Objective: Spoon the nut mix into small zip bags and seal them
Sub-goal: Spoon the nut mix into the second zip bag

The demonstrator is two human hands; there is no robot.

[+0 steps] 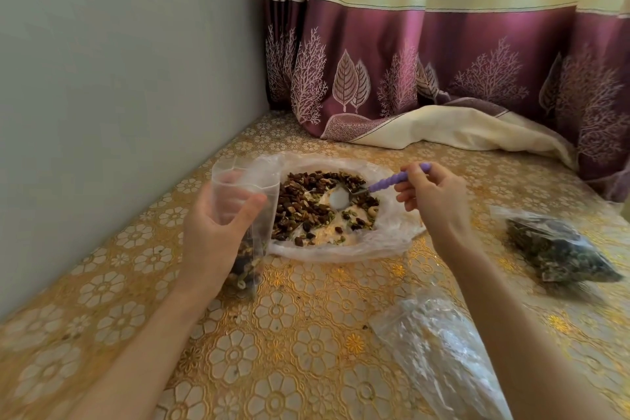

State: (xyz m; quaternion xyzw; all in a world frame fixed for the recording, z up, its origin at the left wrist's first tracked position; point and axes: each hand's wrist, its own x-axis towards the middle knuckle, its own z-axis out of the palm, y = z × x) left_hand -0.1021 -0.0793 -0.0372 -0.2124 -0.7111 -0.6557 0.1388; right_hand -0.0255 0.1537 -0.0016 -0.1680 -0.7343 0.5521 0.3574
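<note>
The brown and green nut mix [317,204] lies spread on a crumpled clear plastic sheet [392,232] in the middle of the desk [306,334], which wears a gold cloth stamped with white flowers; a pale patch of bare sheet shows through at the heap's centre. The left hand [214,232] grips a small clear zip bag [243,215] upright just left of the heap, thumb across its front and fingers behind, its mouth open at the top and a little mix settled at its bottom on the cloth. The right hand [433,201] pinches the ridged purple handle of a metal spoon [392,182], whose bowl reaches into the heap's right side. To the right, well apart from the sheet, a filled clear bag of dark mix [559,249] lies on its side; nearer the person, under the right forearm, rests a blurred bundle of clear plastic bags [439,348]. A grey wall [119,78] borders the desk on the left; behind hangs a cream and plum curtain with leaf and tree prints [443,61], its hem bunched on the desk's far edge.
</note>
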